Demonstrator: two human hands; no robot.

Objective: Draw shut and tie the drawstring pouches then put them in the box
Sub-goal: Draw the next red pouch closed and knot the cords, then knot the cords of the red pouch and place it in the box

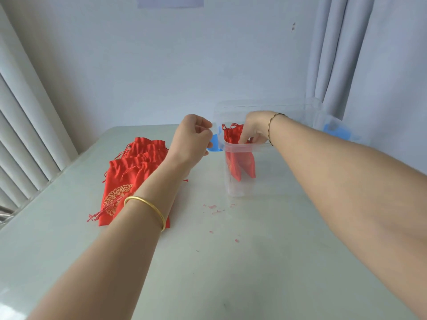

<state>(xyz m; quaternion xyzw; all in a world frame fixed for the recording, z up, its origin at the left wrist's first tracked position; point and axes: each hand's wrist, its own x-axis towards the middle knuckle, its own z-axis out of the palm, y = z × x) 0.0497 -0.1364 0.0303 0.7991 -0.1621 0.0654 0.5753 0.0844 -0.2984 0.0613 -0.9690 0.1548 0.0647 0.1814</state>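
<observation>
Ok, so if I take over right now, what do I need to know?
Left grip: curled at the box left corner; I can't tell if it holds the rim.
Right grip: inside the box, fingers curled on the boxed pouches.
Pile of red pouches lies on the table, left of the box.
Done: a few pouches stand in the box.
Left: the pile looks untied; draw each shut, tie it, box it.

r grip (254, 131) holds red pouch (232, 135) inside clear box (238, 188), l grip (191, 137) pinches box rim; pouch pile (129, 179) to l.
</observation>
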